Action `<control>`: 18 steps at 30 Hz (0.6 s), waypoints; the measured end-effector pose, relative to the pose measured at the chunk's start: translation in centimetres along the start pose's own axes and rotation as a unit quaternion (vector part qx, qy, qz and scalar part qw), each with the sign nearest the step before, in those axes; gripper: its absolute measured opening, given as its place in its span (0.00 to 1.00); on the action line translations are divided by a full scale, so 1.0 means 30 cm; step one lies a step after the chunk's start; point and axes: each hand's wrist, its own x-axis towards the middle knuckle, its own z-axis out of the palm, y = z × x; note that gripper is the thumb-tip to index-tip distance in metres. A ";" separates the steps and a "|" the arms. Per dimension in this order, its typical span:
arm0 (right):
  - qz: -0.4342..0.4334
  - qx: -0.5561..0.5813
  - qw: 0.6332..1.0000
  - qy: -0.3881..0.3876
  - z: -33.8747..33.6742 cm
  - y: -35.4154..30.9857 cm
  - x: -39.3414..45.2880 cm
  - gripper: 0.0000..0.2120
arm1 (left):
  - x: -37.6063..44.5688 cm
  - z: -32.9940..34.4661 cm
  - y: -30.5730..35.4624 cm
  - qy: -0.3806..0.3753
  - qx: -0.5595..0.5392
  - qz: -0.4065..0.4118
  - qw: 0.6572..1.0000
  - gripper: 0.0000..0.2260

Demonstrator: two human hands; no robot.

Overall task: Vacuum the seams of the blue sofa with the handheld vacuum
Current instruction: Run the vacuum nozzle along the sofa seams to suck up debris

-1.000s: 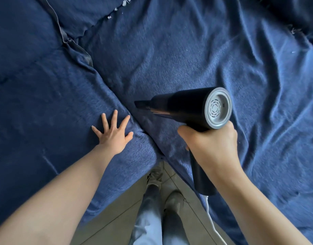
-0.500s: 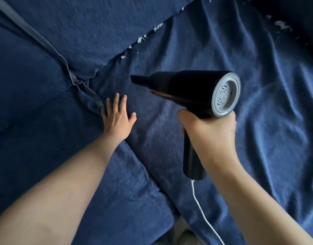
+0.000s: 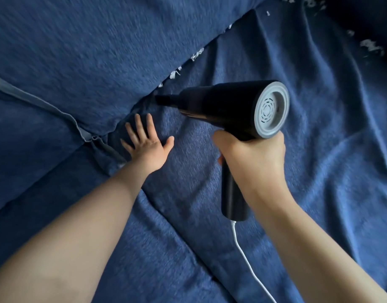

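Note:
My right hand (image 3: 251, 158) grips the handle of the black handheld vacuum (image 3: 223, 103), whose grey vented rear faces me. Its narrow nozzle (image 3: 164, 99) points left and reaches the seam (image 3: 188, 62) between the back cushion and the seat of the blue sofa (image 3: 89, 51). White scraps (image 3: 174, 73) lie along that seam, just above the nozzle. My left hand (image 3: 144, 143) presses flat on the seat fabric with fingers spread, below and left of the nozzle, near the cushion corner.
A white cord (image 3: 247, 261) hangs from the handle's base toward the lower edge. A grey zipper strip (image 3: 57, 114) runs along the left cushion edge. More white debris (image 3: 369, 47) lies at the upper right. The loose sofa cover is wrinkled on the right.
The view has moved further over the sofa. The vacuum nozzle has advanced up to the debris-lined back seam. My left hand slid forward onto the seat near the cushion corner.

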 end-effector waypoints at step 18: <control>0.038 0.018 0.999 0.019 0.025 -0.044 0.087 0.13 | 0.064 -0.008 0.020 0.049 0.008 0.036 0.998 0.40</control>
